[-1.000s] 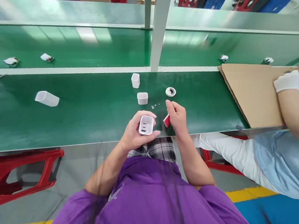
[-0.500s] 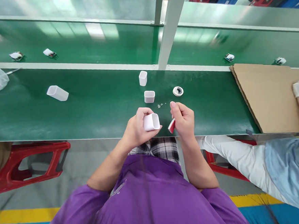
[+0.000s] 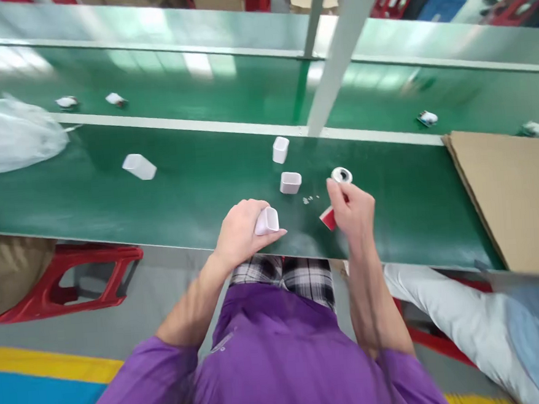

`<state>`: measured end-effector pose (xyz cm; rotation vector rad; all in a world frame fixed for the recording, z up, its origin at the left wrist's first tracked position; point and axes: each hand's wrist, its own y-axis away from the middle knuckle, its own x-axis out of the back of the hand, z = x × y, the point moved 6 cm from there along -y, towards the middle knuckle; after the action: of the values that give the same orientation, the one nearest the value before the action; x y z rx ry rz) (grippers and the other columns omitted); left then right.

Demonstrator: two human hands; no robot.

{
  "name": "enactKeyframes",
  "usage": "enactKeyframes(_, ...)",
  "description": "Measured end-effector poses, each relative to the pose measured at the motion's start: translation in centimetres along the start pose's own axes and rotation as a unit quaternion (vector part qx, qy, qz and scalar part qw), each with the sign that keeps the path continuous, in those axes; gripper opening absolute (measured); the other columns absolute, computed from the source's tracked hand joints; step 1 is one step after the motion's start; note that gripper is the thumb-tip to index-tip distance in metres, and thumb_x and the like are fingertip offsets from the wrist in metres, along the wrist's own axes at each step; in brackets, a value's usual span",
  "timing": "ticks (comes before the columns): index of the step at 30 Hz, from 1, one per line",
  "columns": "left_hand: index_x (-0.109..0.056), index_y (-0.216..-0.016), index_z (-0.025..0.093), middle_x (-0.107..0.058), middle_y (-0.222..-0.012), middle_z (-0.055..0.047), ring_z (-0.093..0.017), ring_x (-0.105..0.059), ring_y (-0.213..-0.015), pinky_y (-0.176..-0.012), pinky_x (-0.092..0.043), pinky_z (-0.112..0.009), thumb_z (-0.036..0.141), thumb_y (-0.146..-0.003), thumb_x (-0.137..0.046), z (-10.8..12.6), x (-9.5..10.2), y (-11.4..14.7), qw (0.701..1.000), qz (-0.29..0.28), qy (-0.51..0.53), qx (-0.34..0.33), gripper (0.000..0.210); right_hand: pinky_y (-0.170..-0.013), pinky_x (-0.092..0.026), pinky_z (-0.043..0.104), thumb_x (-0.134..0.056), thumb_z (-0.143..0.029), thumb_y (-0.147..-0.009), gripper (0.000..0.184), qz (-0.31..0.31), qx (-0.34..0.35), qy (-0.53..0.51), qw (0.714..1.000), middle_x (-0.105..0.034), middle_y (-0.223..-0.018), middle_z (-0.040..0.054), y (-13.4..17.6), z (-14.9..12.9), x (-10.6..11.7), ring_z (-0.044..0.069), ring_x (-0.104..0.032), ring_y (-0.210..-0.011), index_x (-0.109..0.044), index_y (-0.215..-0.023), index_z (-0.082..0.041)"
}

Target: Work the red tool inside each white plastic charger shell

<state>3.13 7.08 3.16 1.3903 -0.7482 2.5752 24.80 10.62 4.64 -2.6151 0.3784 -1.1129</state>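
Observation:
My left hand is wrapped around a white plastic housing, whose hollow end faces right near the table's front edge. In my right hand is a flat red-and-white tool, pointing down and left; its exact kind is hard to make out. Just beyond that hand's fingertips lies a white ring-shaped roll, partly covered by them. Two more white housings, one standing open end up and one behind it, are between the hands. Tiny white bits lie beside them.
Another white housing lies farther left, near a clear plastic bag. Cardboard sheets cover the table's right end. A metal post rises behind the housings. A person's light-clad leg is at the right, a red stool at the left.
The view has shifted, moving the table's things rightward. My right hand has come nearer the ring-shaped roll, tool still held. My left hand, with its housing, has moved left, away from the standing housings.

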Motion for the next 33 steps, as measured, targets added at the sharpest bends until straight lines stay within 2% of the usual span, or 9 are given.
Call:
enactKeyframes(5,-0.064,-0.11,0.018,-0.061,-0.103,-0.008,-0.022,-0.053,-0.094,-0.087,-0.046,-0.036,0.036,-0.08,-0.07,-9.6,4.1,-0.4,0.99,0.083,-0.08,0.085,0.035,-0.05,-0.022,0.028,-0.045,-0.049,-0.089,0.052,-0.002,-0.055,0.028,0.998,-0.026,-0.046,-0.0028,2.9,3.8,-0.2,0.01,-0.026,-0.047,-0.024,-0.052,-0.019)
enactKeyframes(8,-0.064,-0.116,0.019,-0.063,-0.104,-0.006,-0.021,-0.055,-0.099,-0.092,-0.045,-0.037,0.033,-0.084,-0.065,-15.2,7.0,-0.7,0.971,0.077,-0.146,0.174,0.034,-0.049,-0.024,0.028,-0.044,-0.053,-0.088,0.053,0.0,-0.076,0.01,0.997,-0.025,-0.046,-0.0028,3.2,4.8,-0.7,0.011,-0.026,-0.047,-0.023,-0.052,-0.02)
enactKeyframes(13,-0.062,-0.121,0.012,-0.059,-0.118,-0.012,-0.037,-0.043,-0.123,-0.098,-0.038,-0.06,0.039,-0.091,-0.056,-19.3,10.5,-0.8,0.94,0.087,-0.216,0.25,0.041,-0.051,-0.026,0.028,-0.042,-0.055,-0.089,0.054,-0.015,-0.052,0.012,0.998,-0.025,-0.046,-0.0028,2.8,4.4,-1.1,0.011,-0.026,-0.047,-0.022,-0.052,-0.021)
enactKeyframes(16,-0.055,-0.13,0.011,-0.048,-0.137,-0.017,-0.043,-0.037,-0.126,-0.099,-0.034,-0.067,0.039,-0.081,-0.068,-18.3,10.4,-1.8,0.932,0.134,-0.238,0.237,0.057,-0.051,-0.025,0.028,-0.041,-0.052,-0.09,0.052,-0.002,-0.041,0.004,0.999,-0.024,-0.047,-0.0029,2.8,4.2,-1.0,0.011,-0.027,-0.047,-0.022,-0.052,-0.021)
enactKeyframes(18,-0.054,-0.13,0.013,-0.048,-0.138,-0.015,-0.037,-0.04,-0.128,-0.106,-0.034,-0.06,0.041,-0.083,-0.066,-15.9,8.4,-3.5,0.956,0.133,-0.205,0.159,0.056,-0.051,-0.026,0.028,-0.041,-0.05,-0.09,0.051,0.003,-0.031,-0.006,0.999,-0.024,-0.047,-0.0031,2.8,4.1,-1.1,0.011,-0.026,-0.047,-0.022,-0.053,-0.02)
enactKeyframes(22,-0.048,-0.135,0.016,-0.053,-0.136,-0.012,-0.027,-0.048,-0.126,-0.109,-0.039,-0.043,0.047,-0.078,-0.07,-8.6,0.5,-7.4,0.998,-0.062,-0.014,-0.013,0.069,-0.052,-0.026,0.026,-0.041,-0.048,-0.092,0.051,0.022,-0.029,-0.02,0.999,-0.022,-0.049,-0.0037,2.9,4.3,-0.9,0.01,-0.025,-0.048,-0.019,-0.055,-0.02)
enactKeyframes(26,-0.052,-0.131,0.013,-0.055,-0.136,-0.013,-0.027,-0.05,-0.126,-0.107,-0.04,-0.042,0.043,-0.076,-0.071,-3.4,-5.4,-10.1,0.979,-0.194,0.052,-0.027,0.066,-0.052,-0.025,0.025,-0.042,-0.047,-0.092,0.052,0.031,-0.039,-0.042,0.998,-0.021,-0.05,-0.0042,3.1,4.7,-0.7,0.01,-0.024,-0.049,-0.019,-0.055,-0.019)
enactKeyframes(29,-0.063,-0.115,0.016,-0.066,-0.119,-0.008,-0.025,-0.061,-0.11,-0.095,-0.047,-0.037,0.034,-0.081,-0.064,-2.0,-5.9,-10.8,0.977,-0.201,0.075,-0.012,0.039,-0.052,-0.025,0.025,-0.042,-0.047,-0.093,0.052,0.031,-0.041,-0.053,0.997,-0.021,-0.05,-0.0043,3.3,4.8,-0.6,0.01,-0.023,-0.05,-0.019,-0.055,-0.02)
enactKeyframes(33,-0.061,-0.115,0.02,-0.07,-0.107,-0.004,-0.015,-0.063,-0.073,-0.069,-0.049,-0.026,0.044,-0.083,-0.061,-1.1,-3.4,-8.8,0.971,-0.177,0.161,0.005,0.04,-0.052,-0.026,0.026,-0.043,-0.046,-0.092,0.051,0.022,-0.034,-0.06,0.997,-0.022,-0.05,-0.004,3.3,4.5,-0.8,0.01,-0.024,-0.05,-0.02,-0.055,-0.02)
